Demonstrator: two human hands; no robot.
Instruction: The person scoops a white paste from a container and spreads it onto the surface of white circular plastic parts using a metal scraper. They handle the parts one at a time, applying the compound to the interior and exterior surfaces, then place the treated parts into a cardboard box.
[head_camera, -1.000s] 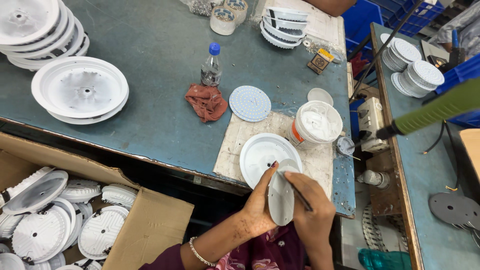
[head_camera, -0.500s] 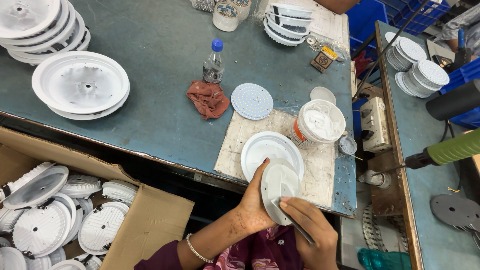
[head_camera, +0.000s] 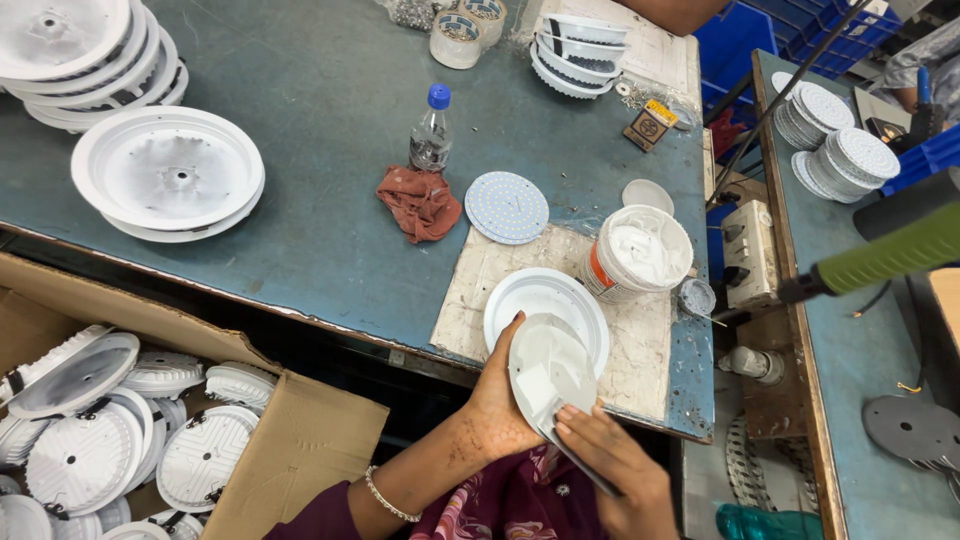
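Observation:
My left hand (head_camera: 498, 405) holds a round white disc (head_camera: 550, 365) by its left edge, tilted up just above the table's near edge. My right hand (head_camera: 612, 465) grips a thin flat scraper (head_camera: 575, 460), its fingertips pressed on the disc's lower rim. White paste is smeared over the disc's face. Right behind the disc, a round white housing (head_camera: 545, 295) lies on a stained board (head_camera: 470, 290). An open tub of white paste (head_camera: 640, 250) stands at the board's right.
A dotted round board (head_camera: 507, 207), a red rag (head_camera: 420, 203) and a small bottle (head_camera: 432, 130) lie beyond. White housings (head_camera: 165, 170) are stacked at left. A cardboard box (head_camera: 300, 440) of finned parts sits below. A green-handled tool (head_camera: 885, 255) hangs at right.
My right hand has slid with the scraper from the disc's upper part down to its lower rim. The left hand has turned the disc and brought it a little nearer.

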